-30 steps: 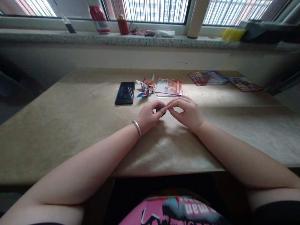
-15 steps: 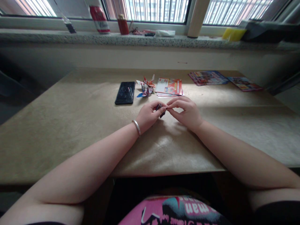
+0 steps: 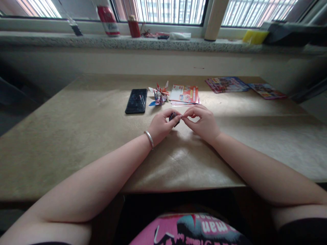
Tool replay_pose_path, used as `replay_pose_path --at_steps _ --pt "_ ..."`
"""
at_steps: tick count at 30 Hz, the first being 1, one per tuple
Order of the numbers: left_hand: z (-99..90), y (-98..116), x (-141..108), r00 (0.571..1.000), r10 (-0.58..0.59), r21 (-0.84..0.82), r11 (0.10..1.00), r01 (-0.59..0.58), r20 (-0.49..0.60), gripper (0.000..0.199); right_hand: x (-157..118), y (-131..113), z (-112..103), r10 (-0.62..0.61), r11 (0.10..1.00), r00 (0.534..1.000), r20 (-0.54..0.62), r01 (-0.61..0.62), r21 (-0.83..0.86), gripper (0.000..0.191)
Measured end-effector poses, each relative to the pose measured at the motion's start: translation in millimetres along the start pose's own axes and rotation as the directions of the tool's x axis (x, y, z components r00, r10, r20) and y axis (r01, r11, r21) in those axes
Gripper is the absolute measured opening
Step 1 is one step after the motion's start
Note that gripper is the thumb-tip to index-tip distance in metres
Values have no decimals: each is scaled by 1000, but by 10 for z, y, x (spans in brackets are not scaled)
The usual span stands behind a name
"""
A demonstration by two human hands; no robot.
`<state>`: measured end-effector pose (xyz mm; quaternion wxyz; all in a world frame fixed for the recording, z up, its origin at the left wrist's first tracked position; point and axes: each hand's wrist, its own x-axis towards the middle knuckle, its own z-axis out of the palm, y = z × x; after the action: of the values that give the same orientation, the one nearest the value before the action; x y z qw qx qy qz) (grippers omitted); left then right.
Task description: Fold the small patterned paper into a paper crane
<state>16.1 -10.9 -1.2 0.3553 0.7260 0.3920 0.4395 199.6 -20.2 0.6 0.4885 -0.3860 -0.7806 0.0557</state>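
A left hand [image 3: 161, 125] pinches a small dark piece [image 3: 173, 116] between thumb and curled fingers at the center of the frame, as the right hand [image 3: 181, 117], thumb and forefinger drawn together, grips its right tip. White lettering on a pink shirt [image 3: 163, 233], bottom, reads "man" (print on the red can [image 3: 108, 21], upper left, is too blurred to read).
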Motion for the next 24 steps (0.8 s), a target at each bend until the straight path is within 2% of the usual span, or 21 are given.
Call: replay_pose_path --at_steps 7,13,18,24 --pt "7 -37 18 1000 13 -3 1000 -13 17 23 -10 -1 19 176 980 981 85 -183 79 7" --pt "8 -47 30 998 56 22 998 -56 6 20 -12 -5 32 222 970 966 131 -233 73 6" --pt "4 -16 23 998 68 34 997 -68 -4 19 -8 -4 42 319 928 932 170 -344 145 9" --pt "4 -9 16 998 62 48 997 -61 -10 19 -1 -19 52 349 896 909 229 -395 201 17"
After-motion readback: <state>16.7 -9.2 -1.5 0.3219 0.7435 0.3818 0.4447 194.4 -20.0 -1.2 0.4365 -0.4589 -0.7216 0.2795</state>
